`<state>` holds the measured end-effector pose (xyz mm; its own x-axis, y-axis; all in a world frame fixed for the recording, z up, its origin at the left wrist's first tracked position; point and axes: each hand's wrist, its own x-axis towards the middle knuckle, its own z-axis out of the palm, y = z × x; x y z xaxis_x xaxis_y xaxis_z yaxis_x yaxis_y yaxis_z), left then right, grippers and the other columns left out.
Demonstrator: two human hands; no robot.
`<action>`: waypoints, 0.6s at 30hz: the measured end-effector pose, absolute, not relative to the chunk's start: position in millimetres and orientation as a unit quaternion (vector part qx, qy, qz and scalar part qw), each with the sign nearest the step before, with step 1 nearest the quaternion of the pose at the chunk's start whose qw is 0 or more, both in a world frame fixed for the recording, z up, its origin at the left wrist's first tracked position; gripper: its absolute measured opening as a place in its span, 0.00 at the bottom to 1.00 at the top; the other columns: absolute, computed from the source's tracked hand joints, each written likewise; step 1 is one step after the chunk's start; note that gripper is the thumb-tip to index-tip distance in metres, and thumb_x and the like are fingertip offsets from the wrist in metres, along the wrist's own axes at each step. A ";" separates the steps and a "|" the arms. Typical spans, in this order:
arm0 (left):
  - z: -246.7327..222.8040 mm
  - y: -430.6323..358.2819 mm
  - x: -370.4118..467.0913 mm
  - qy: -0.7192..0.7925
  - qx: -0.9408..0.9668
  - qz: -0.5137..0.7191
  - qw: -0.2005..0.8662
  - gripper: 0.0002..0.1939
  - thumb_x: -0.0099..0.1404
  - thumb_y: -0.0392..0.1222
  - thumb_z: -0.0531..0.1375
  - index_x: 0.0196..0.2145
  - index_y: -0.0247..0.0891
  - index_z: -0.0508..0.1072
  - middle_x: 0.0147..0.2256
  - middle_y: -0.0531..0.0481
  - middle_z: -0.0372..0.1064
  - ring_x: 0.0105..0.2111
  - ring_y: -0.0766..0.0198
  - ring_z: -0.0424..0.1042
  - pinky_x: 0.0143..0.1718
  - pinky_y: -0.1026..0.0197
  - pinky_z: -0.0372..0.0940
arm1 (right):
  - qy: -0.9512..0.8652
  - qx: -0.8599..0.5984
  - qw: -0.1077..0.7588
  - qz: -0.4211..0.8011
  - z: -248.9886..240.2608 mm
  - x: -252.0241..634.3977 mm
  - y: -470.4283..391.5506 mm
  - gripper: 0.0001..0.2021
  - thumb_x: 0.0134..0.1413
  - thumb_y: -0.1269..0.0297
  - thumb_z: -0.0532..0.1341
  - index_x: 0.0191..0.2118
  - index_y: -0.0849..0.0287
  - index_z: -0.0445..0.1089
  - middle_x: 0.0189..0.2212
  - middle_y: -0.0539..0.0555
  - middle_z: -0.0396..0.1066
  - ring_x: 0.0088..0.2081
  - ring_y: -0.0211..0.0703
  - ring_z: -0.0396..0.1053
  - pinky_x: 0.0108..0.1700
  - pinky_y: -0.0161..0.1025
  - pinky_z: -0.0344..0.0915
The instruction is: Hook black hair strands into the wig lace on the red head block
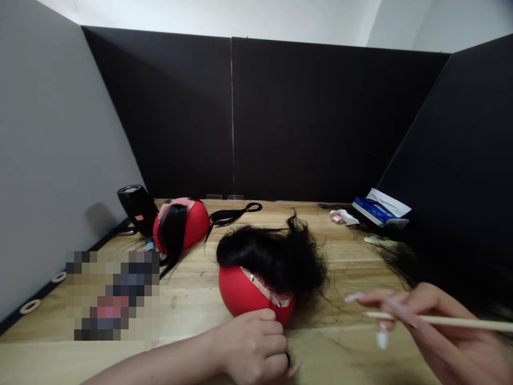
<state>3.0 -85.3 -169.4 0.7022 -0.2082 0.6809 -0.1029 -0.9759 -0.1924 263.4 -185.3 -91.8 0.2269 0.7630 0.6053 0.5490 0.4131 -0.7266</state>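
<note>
In front of me a red dome-shaped form (248, 297) carries a lace piece (276, 294) with long black hair (260, 251) swept back over it. Pins hold the lace edge to the red surface. My left hand (258, 345) is closed against the form's near side, knuckles up. A dark bit shows by its fingers, and what lies inside the fist is hidden. On the right, my right hand (441, 326) grips a thin pale wooden stick (452, 321) between thumb and fingers, apart from the form. Slight motion blur covers that hand.
At the back left stand a second red form (196, 224) with hair and a black cylindrical speaker (138, 211). A tied hair bundle (232, 215) lies beside them. To the right are a blue tissue box (377, 211), a crumpled tissue (347, 216) and loose black hair (433, 262). Dark panels enclose the table.
</note>
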 end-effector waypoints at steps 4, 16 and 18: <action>-172.2 -86.2 0.5 0.087 -0.920 -0.377 0.067 0.19 0.64 0.36 0.57 0.16 0.35 0.63 0.19 0.53 0.53 0.21 0.66 0.52 0.24 0.60 0.51 | -0.761 -0.426 0.484 0.079 -101.2 226.5 -150.2 0.11 0.64 0.67 0.55 0.44 0.51 0.75 0.47 0.55 0.76 0.54 0.52 0.70 0.55 0.49 0.70; -179.5 -79.2 3.5 0.032 -0.927 -0.370 0.053 0.18 0.66 0.38 0.56 0.18 0.36 0.62 0.19 0.53 0.56 0.22 0.66 0.52 0.25 0.60 0.51 | -0.754 -0.338 0.469 0.313 -135.0 190.7 -47.8 0.04 0.56 0.64 0.66 0.31 0.52 0.78 0.46 0.54 0.77 0.59 0.51 0.64 0.60 0.54 0.62; -179.9 -75.1 2.3 0.021 -0.932 -0.360 0.046 0.16 0.65 0.37 0.57 0.19 0.36 0.63 0.19 0.53 0.57 0.22 0.66 0.53 0.26 0.60 0.51 | -0.744 -0.345 0.484 0.307 -134.8 189.5 -35.9 0.04 0.53 0.63 0.68 0.29 0.52 0.78 0.45 0.54 0.77 0.58 0.51 0.65 0.60 0.53 0.61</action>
